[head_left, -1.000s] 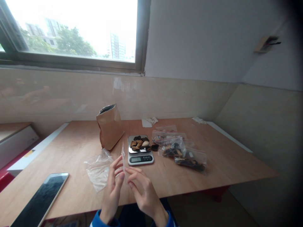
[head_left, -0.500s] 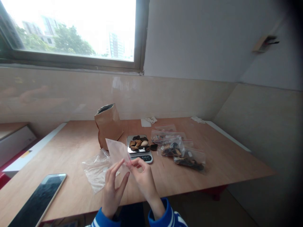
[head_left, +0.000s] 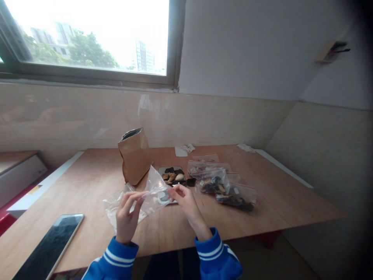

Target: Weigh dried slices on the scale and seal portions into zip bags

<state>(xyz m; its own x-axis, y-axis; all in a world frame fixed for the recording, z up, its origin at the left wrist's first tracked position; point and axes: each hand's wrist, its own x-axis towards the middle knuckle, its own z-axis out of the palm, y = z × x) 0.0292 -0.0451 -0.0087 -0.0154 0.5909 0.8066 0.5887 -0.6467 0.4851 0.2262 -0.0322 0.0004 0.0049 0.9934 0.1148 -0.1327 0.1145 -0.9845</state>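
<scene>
Between my two hands a clear zip-lock bag (head_left: 155,182) is stretched, one side pinched by each. My left hand (head_left: 128,214) closes its thumb and fingertips on the bag's left side; my right hand (head_left: 186,202) grips the right side. Behind the bag, dark and tan dried slices (head_left: 174,175) and one pale rounded piece lie on a small kitchen scale (head_left: 161,170), whose front is partly hidden by the bag and my right hand. A crumpled clear plastic bag (head_left: 112,208) lies beside my left hand.
An upright brown paper bag (head_left: 134,157) stands behind the crumpled plastic. Several filled zip-lock bags (head_left: 236,198) are piled right of the scale. A phone (head_left: 49,247) lies at the table's left front. White scraps (head_left: 186,149) lie near the wall.
The zip-lock bag has gone from hanging flat in my right fingers to being spread between both hands. My left hand has moved left and taken hold; my right has shifted slightly right.
</scene>
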